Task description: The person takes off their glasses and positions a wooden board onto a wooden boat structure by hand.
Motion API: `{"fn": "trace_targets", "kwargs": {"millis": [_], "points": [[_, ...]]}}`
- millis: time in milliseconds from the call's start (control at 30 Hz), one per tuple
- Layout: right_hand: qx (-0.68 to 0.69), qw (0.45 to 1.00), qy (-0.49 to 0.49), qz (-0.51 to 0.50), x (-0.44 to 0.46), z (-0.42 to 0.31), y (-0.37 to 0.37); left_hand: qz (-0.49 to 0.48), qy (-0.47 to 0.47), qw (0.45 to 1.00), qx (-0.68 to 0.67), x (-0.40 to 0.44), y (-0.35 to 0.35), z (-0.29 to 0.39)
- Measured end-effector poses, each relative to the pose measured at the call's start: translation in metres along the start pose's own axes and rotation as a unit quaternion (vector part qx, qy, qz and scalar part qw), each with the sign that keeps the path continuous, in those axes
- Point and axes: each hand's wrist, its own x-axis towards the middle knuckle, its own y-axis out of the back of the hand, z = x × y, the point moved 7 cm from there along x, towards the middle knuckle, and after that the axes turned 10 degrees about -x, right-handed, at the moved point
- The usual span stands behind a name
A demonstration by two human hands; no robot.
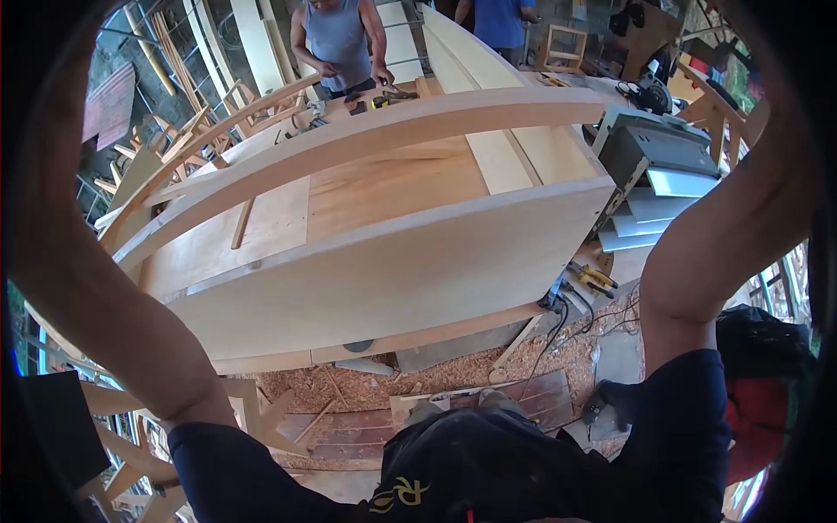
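Note:
Both my forearms rise up the left and right sides of the view, and neither my left hand nor my right hand shows. Below and between my arms lies a long wooden panel (392, 270) standing on edge as the near side of a large plywood box. A curved wooden beam (375, 135) arches over the open box, from the lower left to the upper right. Inside is a flat plywood sheet (397, 193) with a thin wood strip (242, 224) at its left. What my hands hold or touch is hidden.
A person in a grey top (334, 44) stands across the work, near a yellow drill (381, 102). Another person in blue (499, 24) is behind. A grey machine (658, 144) stands right. Yellow-handled pliers (599, 277), cables and wood shavings (349, 390) lie below.

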Motion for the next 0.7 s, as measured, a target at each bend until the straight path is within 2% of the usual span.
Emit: {"fn": "trace_targets", "kwargs": {"millis": [400, 567, 700], "points": [[-0.026, 0.994, 0.108, 0.009, 0.03, -0.03, -0.008, 0.0, -0.088, 0.994, 0.062, 0.018, 0.02, 0.074], [-0.007, 0.992, 0.128, 0.002, 0.052, -0.038, -0.029, -0.014, -0.083, 0.994, 0.07, 0.034, 0.018, 0.067], [0.031, 0.99, 0.133, -0.042, 0.068, -0.04, -0.065, -0.015, -0.068, 0.994, 0.081, 0.037, 0.013, 0.048]]}}
